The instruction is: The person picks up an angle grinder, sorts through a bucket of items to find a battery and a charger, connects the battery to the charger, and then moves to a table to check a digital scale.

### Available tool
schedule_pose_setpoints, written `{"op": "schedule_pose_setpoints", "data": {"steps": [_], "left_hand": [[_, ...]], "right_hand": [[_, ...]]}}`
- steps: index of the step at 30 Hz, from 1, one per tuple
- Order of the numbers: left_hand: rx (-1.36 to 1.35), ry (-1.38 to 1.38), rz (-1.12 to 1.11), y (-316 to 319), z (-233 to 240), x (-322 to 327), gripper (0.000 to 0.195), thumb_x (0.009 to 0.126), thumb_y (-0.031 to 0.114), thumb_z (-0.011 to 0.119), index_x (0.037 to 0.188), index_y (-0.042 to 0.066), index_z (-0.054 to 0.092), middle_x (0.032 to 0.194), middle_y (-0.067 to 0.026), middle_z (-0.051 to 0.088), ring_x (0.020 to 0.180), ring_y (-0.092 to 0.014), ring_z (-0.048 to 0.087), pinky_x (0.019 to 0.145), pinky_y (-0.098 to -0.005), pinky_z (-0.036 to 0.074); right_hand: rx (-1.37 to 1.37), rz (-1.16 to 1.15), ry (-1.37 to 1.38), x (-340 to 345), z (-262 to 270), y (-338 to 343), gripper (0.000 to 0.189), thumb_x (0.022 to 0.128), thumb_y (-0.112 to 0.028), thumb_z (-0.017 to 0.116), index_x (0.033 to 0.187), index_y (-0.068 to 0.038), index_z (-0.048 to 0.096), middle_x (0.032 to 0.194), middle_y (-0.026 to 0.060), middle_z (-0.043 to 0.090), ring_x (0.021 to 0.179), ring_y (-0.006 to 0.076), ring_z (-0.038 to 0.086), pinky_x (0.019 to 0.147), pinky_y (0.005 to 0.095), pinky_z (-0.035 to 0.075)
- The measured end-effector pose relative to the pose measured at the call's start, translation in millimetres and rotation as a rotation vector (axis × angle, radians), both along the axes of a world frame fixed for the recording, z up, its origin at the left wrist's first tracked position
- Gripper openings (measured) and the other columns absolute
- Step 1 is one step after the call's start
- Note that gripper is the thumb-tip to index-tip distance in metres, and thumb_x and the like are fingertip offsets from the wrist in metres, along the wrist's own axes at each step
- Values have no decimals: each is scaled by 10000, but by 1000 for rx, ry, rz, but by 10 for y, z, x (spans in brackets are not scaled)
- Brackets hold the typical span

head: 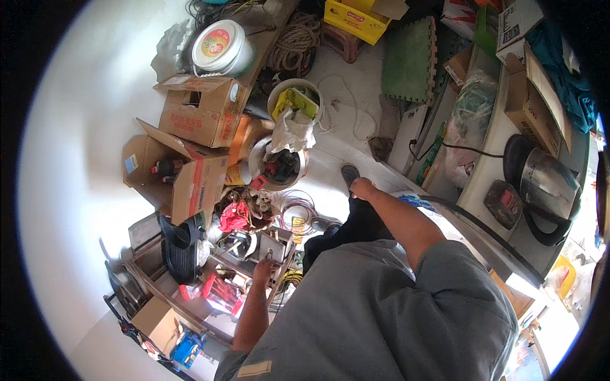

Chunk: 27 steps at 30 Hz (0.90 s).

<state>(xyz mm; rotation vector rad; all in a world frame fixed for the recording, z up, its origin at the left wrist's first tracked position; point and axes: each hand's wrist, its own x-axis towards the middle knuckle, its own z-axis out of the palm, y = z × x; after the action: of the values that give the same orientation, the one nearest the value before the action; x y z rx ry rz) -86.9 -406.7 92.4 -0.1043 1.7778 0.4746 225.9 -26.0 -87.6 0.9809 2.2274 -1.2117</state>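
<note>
My left hand (265, 272) is low over an open wooden drawer or box, its fingertips at a small metal part beside a grey square plate (272, 246); whether it grips the part cannot be made out. Near it are a red plastic packet (222, 294), a black ribbed object (181, 259) and a coil of yellow cable (291, 276). My right hand (363, 188), curled with no object visible in it, is over my dark trouser leg, near the dark clog (350, 174) on one foot. Its palm side is hidden.
Cardboard boxes (202, 116) and a lidded white bucket (221, 47) line the left side. Open buckets (279, 164), a red bag (234, 216) and coiled wire (298, 209) are on the floor. A shelf on the right holds a box (533, 114) and metal-and-black equipment (548, 183).
</note>
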Motion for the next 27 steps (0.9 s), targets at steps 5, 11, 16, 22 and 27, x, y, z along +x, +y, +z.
{"op": "schedule_pose_setpoints", "data": {"steps": [5, 11, 16, 22, 27], "left_hand": [[184, 4, 44, 807, 118, 103, 199, 854, 207, 556, 945, 50, 637, 865, -66, 672, 787, -176, 657, 648, -300, 494], [415, 334, -589, 913, 5, -57, 160, 766, 131, 582, 900, 85, 655, 880, -111, 650, 845, -284, 625, 746, -377, 496], [511, 367, -841, 879, -383, -439, 172, 741, 180, 623, 869, 71, 658, 882, -130, 645, 864, -306, 617, 753, -413, 493], [441, 519, -1341, 760, -794, -1061, 230, 748, 295, 643, 904, 129, 674, 856, -136, 646, 858, -314, 621, 740, -434, 495], [496, 566, -1222, 1102, -955, -1455, 293, 733, 351, 661, 901, 110, 667, 879, -123, 651, 865, -317, 616, 730, -444, 493]], "right_hand": [[203, 328, -57, 93, 90, 466, 159, 666, -228, 648, 740, -96, 697, 773, 117, 660, 767, 310, 645, 683, 422, 512], [200, 238, 40, 197, 265, 550, 148, 705, -198, 636, 734, -62, 687, 775, 114, 676, 719, 289, 649, 682, 404, 514], [-194, -461, 55, 328, 79, 587, 257, 797, -202, 549, 838, 21, 670, 719, 132, 681, 618, 210, 642, 587, 338, 512], [-18, -171, 183, 730, 172, 675, 231, 828, -213, 545, 873, 2, 615, 764, 132, 683, 609, 217, 640, 552, 326, 497], [8, -212, 55, 1121, 205, 697, 234, 854, -237, 524, 879, -20, 605, 771, 113, 685, 629, 213, 653, 529, 330, 497]]}}
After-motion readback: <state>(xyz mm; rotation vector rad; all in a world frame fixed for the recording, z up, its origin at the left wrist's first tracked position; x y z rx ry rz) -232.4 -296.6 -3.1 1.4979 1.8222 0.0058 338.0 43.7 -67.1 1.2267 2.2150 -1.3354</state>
